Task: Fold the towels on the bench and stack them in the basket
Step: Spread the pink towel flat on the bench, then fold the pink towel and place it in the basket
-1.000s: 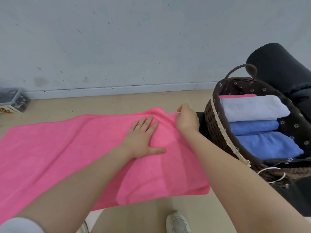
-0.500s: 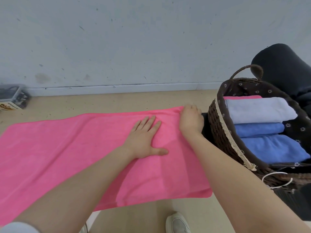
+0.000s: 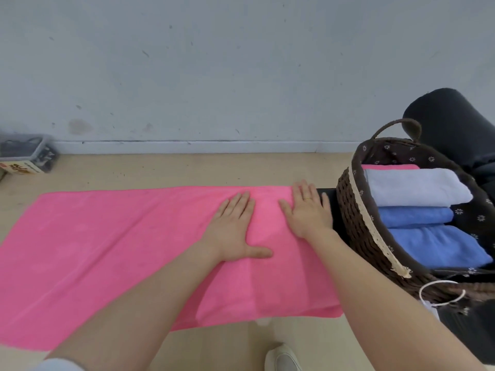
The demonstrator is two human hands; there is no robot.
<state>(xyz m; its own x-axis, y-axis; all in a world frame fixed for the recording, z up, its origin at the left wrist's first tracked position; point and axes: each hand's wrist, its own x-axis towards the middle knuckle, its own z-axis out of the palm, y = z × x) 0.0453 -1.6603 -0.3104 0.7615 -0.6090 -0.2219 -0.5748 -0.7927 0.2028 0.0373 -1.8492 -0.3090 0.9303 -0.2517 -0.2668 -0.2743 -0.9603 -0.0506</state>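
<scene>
We note both hands flat, fingers straight: left hand (image 3: 234, 231) & right hand (image 3: 308, 210) press pink towel (image 3: 107, 250) mid-frame; wicker basket (image 3: 356, 226) at frame right.

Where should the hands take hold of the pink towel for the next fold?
Probably the two right-end corners of the pink towel, beside the basket, pinched from above and carried left. It lies flat and long left to right, and both the left hand and right hand already rest flat near that end.
</scene>
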